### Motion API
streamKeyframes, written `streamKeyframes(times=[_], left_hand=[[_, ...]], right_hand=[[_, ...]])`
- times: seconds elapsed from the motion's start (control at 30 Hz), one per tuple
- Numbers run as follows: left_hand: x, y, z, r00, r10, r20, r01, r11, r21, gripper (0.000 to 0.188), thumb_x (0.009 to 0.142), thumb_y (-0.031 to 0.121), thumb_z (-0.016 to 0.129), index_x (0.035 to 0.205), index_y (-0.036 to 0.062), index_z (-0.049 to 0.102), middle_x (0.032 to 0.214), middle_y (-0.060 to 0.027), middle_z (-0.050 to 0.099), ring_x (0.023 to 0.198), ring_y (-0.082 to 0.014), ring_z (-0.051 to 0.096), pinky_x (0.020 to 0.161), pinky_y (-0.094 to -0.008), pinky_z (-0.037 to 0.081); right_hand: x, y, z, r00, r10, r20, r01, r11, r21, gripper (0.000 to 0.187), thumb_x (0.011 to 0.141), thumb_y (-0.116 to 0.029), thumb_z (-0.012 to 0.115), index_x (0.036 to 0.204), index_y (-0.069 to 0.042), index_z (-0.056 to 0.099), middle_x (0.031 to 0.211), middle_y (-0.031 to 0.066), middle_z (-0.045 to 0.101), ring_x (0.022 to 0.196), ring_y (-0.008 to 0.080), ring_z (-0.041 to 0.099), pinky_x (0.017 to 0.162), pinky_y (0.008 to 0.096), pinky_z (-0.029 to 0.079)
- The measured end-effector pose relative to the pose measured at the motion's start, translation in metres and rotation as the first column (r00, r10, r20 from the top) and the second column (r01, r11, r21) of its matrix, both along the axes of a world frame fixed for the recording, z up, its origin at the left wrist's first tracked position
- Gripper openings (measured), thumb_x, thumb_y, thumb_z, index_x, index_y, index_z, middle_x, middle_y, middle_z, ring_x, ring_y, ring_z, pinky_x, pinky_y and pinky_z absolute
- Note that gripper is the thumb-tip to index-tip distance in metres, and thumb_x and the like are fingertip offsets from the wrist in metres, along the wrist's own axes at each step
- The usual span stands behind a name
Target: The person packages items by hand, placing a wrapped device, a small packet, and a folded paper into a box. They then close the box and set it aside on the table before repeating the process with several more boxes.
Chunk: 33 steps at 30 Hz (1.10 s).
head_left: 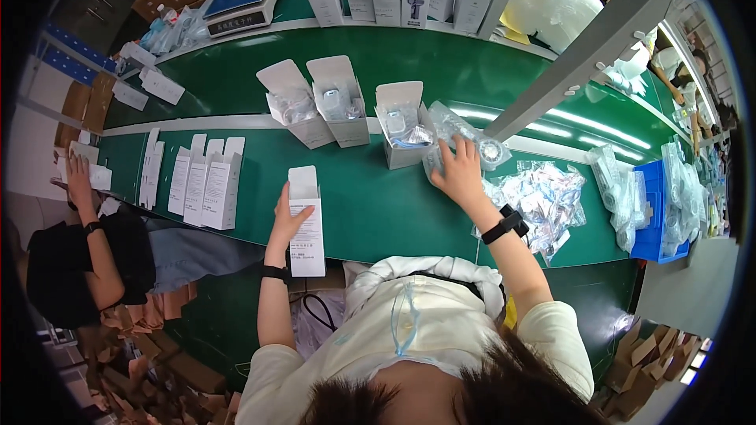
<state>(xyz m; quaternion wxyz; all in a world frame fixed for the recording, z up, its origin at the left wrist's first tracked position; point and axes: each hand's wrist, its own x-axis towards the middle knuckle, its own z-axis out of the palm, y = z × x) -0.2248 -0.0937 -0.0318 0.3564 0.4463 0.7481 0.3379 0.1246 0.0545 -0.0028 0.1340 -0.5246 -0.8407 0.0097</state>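
Note:
My left hand (288,224) is closed around a tall white carton (307,242) at the table's near edge; its top flap stands up. My right hand (459,176) reaches forward with fingers spread, its fingertips at the bubble-wrapped items (490,151). Just left of those fingers stands an open white box (405,159) with clear-bagged contents. Two more open boxes, a left one (313,134) and a right one (346,130), hold similar bagged contents. Right of my right forearm lies a pile of shiny silver bags (539,205).
Several white cartons (222,193) stand at the left of the green table (378,224). A blue bin (650,208) with bubble-wrapped items sits at the right edge. A metal post (575,71) slants across. Filled boxes (386,0) and a scale (246,1) line the back. A co-worker's hand (77,177) is far left.

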Motion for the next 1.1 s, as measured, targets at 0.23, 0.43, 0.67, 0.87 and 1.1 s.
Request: streamKeyframes(times=[0.23,0.43,0.67,0.87,1.1], left_hand=[[0.057,-0.012,0.074,0.955,-0.14,0.26,0.065,0.959,0.275,0.084,0.056,0.012,0.077,0.126,0.0074,0.03,0.12,-0.0135,0.04,0.112,-0.0254,0.04,0.094,-0.0345,0.034],[0.132,0.012,0.111,0.919,-0.333,-0.212,0.392,0.837,0.382,0.086,0.049,0.009,0.08,0.12,0.0085,0.033,0.119,-0.0145,0.041,0.108,-0.0285,0.044,0.089,-0.0353,0.039],[0.197,0.04,0.063,0.947,-0.278,-0.162,0.318,0.735,0.599,0.076,0.05,0.013,0.083,0.107,0.0076,0.032,0.12,-0.0191,0.038,0.109,-0.0313,0.044,0.088,-0.0379,0.04],[0.217,0.044,0.037,0.988,-0.145,0.057,0.058,0.68,0.731,0.078,0.052,0.013,0.083,0.104,0.0058,0.025,0.119,-0.0264,0.036,0.108,-0.0383,0.043,0.089,-0.0421,0.038],[0.22,0.045,0.066,0.979,-0.121,-0.161,0.202,0.575,0.793,0.081,0.052,0.013,0.083,0.103,0.0101,0.02,0.121,-0.0263,0.033,0.106,-0.039,0.043,0.088,-0.0444,0.039]], right_hand=[[0.002,0.01,-0.022,0.98,-0.184,0.077,0.2,0.901,-0.384,0.081,0.057,-0.012,0.067,0.13,-0.014,0.032,0.102,0.0177,0.048,0.094,0.038,0.052,0.078,0.0421,0.045],[0.043,-0.015,0.075,0.697,-0.096,-0.711,-0.092,0.971,-0.221,0.085,0.059,0.0,0.058,0.135,-0.013,0.023,0.121,0.0168,0.045,0.106,0.027,0.05,0.088,0.0345,0.042],[0.017,-0.057,0.119,-0.252,-0.217,-0.943,0.166,0.95,-0.263,0.066,0.07,0.001,0.06,0.127,-0.011,0.03,0.124,0.0096,0.037,0.11,0.0214,0.041,0.086,0.0326,0.041],[-0.022,-0.067,0.096,0.475,0.1,-0.874,0.067,0.987,0.149,0.053,0.066,-0.003,0.066,0.114,-0.007,0.043,0.114,0.0119,0.042,0.097,0.0262,0.049,0.075,0.0337,0.044],[-0.003,-0.057,0.151,0.741,-0.03,-0.67,-0.092,0.985,-0.146,0.04,0.064,-0.005,0.066,0.102,-0.005,0.053,0.102,0.0145,0.049,0.092,0.0313,0.049,0.07,0.0329,0.044]])
